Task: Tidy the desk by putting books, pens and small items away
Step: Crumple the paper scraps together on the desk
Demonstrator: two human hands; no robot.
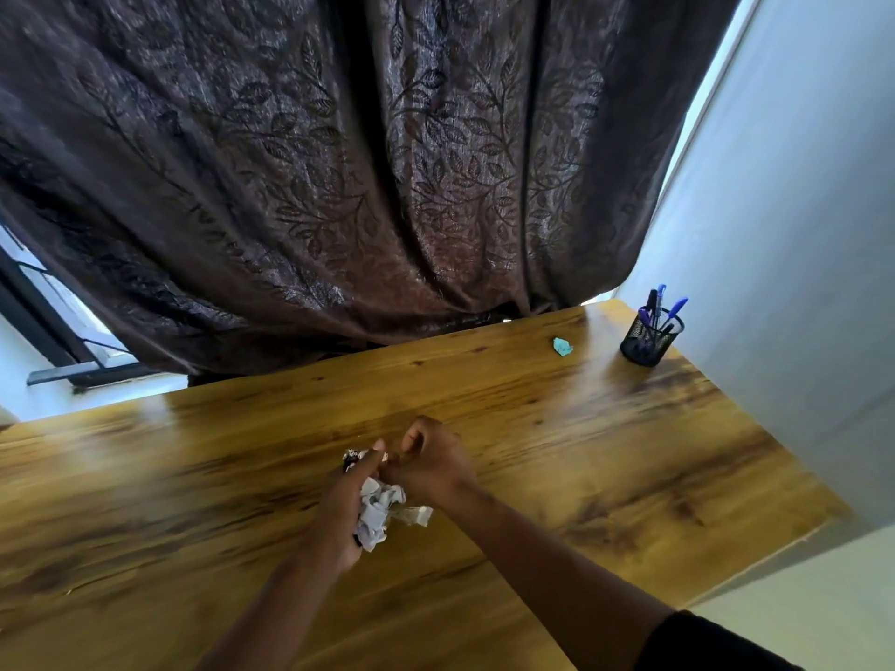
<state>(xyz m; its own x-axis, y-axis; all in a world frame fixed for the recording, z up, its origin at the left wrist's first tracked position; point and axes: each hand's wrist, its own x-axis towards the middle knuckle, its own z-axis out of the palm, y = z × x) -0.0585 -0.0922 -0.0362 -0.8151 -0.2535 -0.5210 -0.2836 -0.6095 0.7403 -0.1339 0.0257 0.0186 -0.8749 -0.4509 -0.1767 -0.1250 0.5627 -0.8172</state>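
at the middle of the table, the left hand grips crumpled paper scraps; the right hand pinches at them. best bunch everything tightly before lifting, then fetch the teal scrap.

A glossy wood-grain desk is seen, crumpled white paper is held, a black wire-mesh pen holder is shown, and a leaf-patterned, faintly shiny cloth curtain is hung behind

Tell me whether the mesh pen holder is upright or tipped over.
Upright. The mesh pen holder stands on its base at the desk's far right corner, pens sticking up out of its top.
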